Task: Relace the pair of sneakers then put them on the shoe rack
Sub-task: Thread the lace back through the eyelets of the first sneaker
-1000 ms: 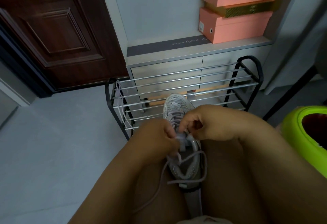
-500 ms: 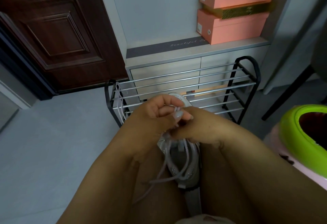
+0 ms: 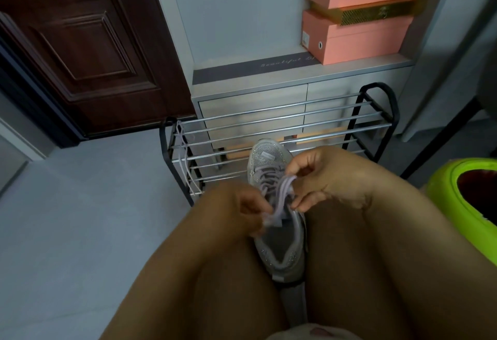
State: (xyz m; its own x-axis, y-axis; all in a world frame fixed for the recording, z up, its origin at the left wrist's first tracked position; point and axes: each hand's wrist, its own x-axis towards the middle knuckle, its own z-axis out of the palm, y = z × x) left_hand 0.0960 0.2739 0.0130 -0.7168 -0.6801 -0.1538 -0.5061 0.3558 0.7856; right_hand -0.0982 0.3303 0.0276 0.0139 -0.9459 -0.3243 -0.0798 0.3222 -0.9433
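- Sneaker, grey mesh with glittery trim (image 3: 279,248), sits between the person's bare knees, toe pointing away toward the black-framed shoe rack with chrome rails (image 3: 282,124).
- Left hand (image 3: 236,213): grip closed, fingers curled and pinching the pale lilac shoelace (image 3: 281,197) at its near end, just above the shoe's opening.
- Right hand (image 3: 320,178): grip closed on the same lace, thumb and forefinger pinching the far loop above the tongue; lower fingers touch the lace near the eyelets.
- Lace runs taut and doubled between the two hands, across the upper eyelets.
- Second loose pale lace (image 3: 184,162) hangs over the rack's left end.
- Behind the rack: grey low drawer cabinet (image 3: 250,97) carrying stacked pink shoe boxes (image 3: 357,33).
- Dark brown wooden door (image 3: 80,44) at left; lime green round bin (image 3: 462,205) at right, on the floor.
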